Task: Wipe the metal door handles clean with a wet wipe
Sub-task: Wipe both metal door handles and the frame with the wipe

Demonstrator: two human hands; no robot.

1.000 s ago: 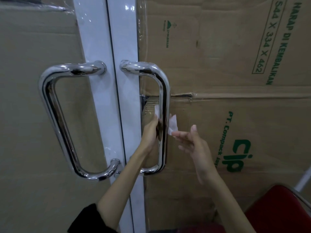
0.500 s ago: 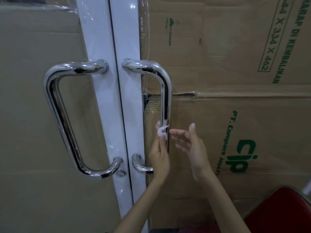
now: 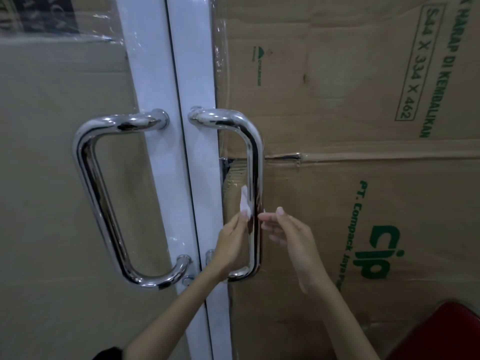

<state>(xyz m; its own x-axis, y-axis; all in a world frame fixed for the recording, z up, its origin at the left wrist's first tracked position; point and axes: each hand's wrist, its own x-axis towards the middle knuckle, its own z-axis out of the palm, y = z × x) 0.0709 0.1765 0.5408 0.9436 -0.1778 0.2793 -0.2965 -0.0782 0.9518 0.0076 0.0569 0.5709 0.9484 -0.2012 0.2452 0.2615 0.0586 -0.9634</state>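
Two shiny metal D-shaped handles are fixed to a white double door: the left handle (image 3: 89, 188) and the right handle (image 3: 255, 167). My left hand (image 3: 232, 245) reaches inside the right handle's loop and pinches a small white wet wipe (image 3: 245, 202) against the left side of its vertical bar. My right hand (image 3: 291, 235) hovers just right of that bar, fingers spread and pointing left, holding nothing that I can see. Its fingertips nearly touch the bar.
Brown cardboard (image 3: 350, 193) with green print covers the right door pane behind the handle, and plain cardboard (image 3: 44, 178) covers the left. A small keyhole (image 3: 187, 279) sits below the left handle. A red seat (image 3: 441, 333) fills the lower right corner.
The wipe end that my right hand held a second ago is gone from it. My left hand now holds the wipe alone, on the inner side of the right handle's bar.
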